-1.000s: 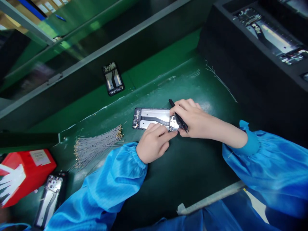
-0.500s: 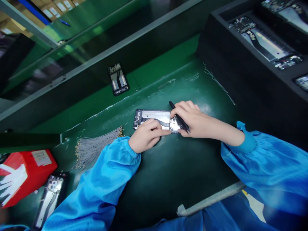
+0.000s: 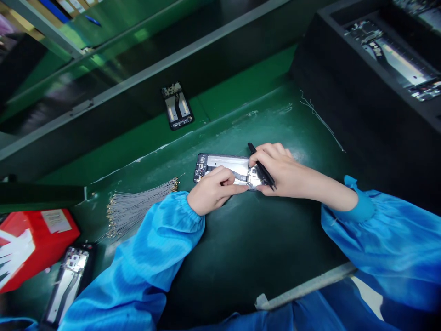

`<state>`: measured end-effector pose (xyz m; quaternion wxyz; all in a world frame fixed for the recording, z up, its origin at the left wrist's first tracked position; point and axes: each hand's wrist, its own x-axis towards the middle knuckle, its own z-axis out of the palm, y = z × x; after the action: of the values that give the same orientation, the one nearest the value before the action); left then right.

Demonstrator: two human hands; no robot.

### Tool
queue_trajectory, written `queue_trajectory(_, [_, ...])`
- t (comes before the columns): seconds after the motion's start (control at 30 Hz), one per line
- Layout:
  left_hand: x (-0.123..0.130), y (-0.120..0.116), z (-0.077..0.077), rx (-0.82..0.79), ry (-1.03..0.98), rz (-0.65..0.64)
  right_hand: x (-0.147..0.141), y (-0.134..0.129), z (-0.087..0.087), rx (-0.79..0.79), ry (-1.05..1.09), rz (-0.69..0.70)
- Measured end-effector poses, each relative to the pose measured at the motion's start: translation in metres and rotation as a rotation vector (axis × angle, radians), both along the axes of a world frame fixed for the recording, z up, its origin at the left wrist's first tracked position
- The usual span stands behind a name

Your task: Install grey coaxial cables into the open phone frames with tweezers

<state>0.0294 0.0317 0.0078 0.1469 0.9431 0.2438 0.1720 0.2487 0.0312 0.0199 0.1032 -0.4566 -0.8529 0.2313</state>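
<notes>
An opened phone (image 3: 227,162) lies lengthwise on the green table, its metal plate, dark flex cable and circuit board exposed. My left hand (image 3: 215,189) rests over its near edge, middle fingers curled and index finger stretched along that edge towards the board. Across the phone's right end, my right hand (image 3: 277,168) grips black tweezers (image 3: 262,171) against the palm, their two points facing me. Thumb and fingertips of that hand also touch the phone's edges. Whether a thin wire is under my fingertips, I cannot tell.
Left of my hands lies a bundle of thin grey cables (image 3: 136,211). Beyond it are a red box (image 3: 37,243) and another opened phone (image 3: 69,282). A third phone (image 3: 177,105) lies at the back. A black foam tray (image 3: 330,78) with phones stands right, beside loose wires (image 3: 322,120).
The view has shifted slightly, so the table's contents appear a little further right. Both hands keep nearly the same pose at the phone, and the tweezers stay in my right hand.
</notes>
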Motion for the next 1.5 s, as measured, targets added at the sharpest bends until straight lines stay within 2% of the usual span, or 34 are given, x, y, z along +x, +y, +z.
queue_trajectory(0.53, [-0.001,0.0,0.0,0.029,0.018,-0.031,-0.007,0.002,-0.002,0.031,-0.04,-0.035])
queue_trajectory(0.73, [-0.001,0.0,-0.001,0.021,0.007,-0.031,-0.015,0.004,0.001,0.031,-0.129,-0.054])
queue_trajectory(1.07, [0.0,-0.001,0.001,-0.188,-0.144,0.003,-0.014,0.006,-0.002,0.02,-0.103,-0.051])
queue_trajectory(1.5, [0.001,0.0,-0.001,-0.206,-0.169,-0.025,-0.03,0.01,0.01,-0.039,-0.271,-0.069])
